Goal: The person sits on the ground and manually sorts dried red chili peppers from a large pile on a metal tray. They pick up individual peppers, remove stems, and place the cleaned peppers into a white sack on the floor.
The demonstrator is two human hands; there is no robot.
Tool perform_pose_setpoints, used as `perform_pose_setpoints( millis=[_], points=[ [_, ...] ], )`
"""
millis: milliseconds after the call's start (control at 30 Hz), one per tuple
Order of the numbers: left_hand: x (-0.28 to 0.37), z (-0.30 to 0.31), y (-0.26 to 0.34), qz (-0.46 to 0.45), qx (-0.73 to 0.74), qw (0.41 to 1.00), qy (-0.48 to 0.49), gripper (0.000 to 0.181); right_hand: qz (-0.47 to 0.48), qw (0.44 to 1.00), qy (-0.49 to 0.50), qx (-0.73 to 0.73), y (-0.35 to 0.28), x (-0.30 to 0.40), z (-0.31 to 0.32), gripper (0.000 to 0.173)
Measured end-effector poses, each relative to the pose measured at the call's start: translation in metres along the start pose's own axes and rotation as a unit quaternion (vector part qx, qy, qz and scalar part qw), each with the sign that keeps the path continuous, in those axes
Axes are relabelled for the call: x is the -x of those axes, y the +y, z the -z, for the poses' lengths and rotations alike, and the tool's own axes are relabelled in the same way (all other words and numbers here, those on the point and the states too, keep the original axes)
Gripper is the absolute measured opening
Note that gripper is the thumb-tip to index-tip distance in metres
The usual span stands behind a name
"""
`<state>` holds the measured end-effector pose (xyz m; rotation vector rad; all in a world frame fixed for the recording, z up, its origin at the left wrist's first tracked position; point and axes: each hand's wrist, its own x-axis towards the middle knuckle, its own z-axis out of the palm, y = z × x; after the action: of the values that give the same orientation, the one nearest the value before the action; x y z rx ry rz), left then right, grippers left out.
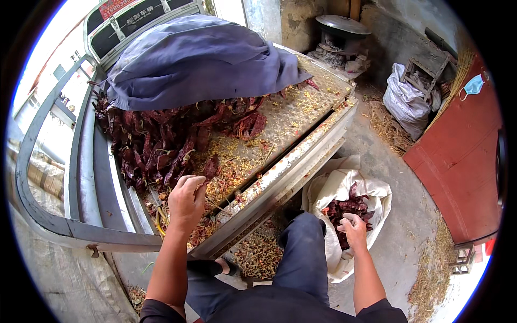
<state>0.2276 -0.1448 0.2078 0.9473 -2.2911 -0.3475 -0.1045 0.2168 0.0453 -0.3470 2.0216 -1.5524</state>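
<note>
Dried red chili peppers (157, 145) lie heaped on a truck bed (299, 113), partly under a blue-grey cloth (194, 64). At the heap's near edge is my left hand (187, 200), its fingers bent around the lower end of a dark red dried chili (211, 167). Yellow seeds and chili scraps are scattered over the bed beside it. To the right, a white woven sack (377, 202) stands with its mouth spread, holding more dried chilies (351, 210). My right hand (354, 231) is over the sack's mouth with its fingers apart, and no chili shows in its grasp.
Metal side rails (87, 161) border the bed on the left. Chili stems (258, 256) lie in a pile between my legs. Farther back are a lidded pot (343, 26) on a stove and a stuffed white sack (406, 101). A red panel (452, 161) stands at the right.
</note>
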Motion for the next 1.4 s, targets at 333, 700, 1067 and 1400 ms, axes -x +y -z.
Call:
perform_pose_setpoints(
  millis=[333,700,1067,1400],
  points=[
    [-0.043,-0.03,-0.044,0.014,-0.043,0.999,-0.021,0.041,0.087,0.978,-0.106,-0.158,-0.083,0.025,-0.08,0.022],
    [0.023,0.001,0.052,0.293,0.629,0.712,-0.111,0.008,0.11,0.912,-0.374,-0.13,-0.181,0.071,-0.217,0.045],
    [0.048,-0.019,0.061,0.208,0.374,0.894,-0.134,0.026,-0.013,0.883,-0.32,-0.344,-0.169,0.074,-0.202,0.022],
    [0.089,-0.026,0.09,0.205,0.352,0.882,-0.237,0.026,0.006,0.897,-0.33,-0.295,-0.15,0.097,-0.197,0.019]
  ],
)
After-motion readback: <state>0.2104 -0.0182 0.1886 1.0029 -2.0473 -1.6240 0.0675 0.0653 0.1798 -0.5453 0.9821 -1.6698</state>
